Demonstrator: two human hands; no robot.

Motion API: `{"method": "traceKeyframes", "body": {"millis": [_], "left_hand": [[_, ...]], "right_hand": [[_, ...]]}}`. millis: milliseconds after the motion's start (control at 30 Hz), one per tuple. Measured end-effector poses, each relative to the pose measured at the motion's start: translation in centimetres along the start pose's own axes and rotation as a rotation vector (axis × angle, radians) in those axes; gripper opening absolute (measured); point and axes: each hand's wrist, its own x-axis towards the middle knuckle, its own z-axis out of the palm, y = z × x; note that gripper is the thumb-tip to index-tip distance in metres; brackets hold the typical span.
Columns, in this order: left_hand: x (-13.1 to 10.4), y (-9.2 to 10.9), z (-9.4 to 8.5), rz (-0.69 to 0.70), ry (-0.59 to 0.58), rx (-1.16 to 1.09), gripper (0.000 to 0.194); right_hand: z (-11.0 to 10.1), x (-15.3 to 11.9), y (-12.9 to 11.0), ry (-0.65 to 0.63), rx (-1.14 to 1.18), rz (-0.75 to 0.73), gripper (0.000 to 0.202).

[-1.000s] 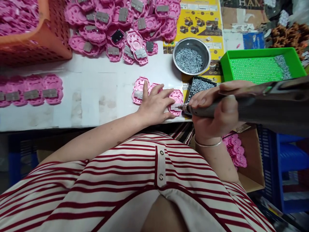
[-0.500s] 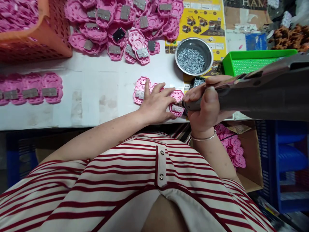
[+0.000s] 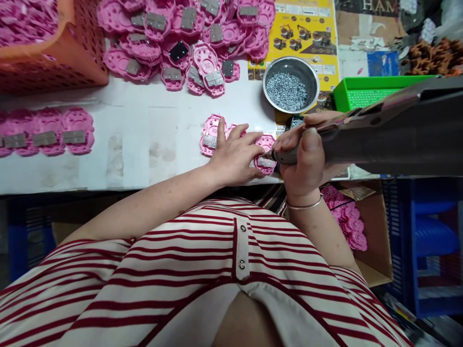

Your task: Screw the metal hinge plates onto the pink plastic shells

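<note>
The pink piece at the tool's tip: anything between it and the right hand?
Only the metal tip of the tool held in the right hand; nothing else visible separates the hand from the pink piece.

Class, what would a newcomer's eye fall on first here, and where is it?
A large dark tool spans the right side, held in the right hand, its tip at a pink part by the left hand. Beyond lies a heap of pink parts, with an orange basket at upper left.

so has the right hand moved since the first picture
Yes: judged against the metal bowl, the right hand has shifted left, toward the left hand.
</note>
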Motion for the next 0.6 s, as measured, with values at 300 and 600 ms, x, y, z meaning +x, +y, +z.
{"method": "traceKeyframes", "body": {"millis": [300,600], "left_hand": [[0.0,0.1,-0.1,-0.004,0.009,0.000,0.037],[0.0,-0.1,-0.1,0.004,0.001,0.000,0.037]], "right_hand": [[1.3,0.7,0.1,0.195,0.141,-0.189,0.019],[0.4,0.5,-0.5,0.138,0.137,-0.193,0.015]]}}
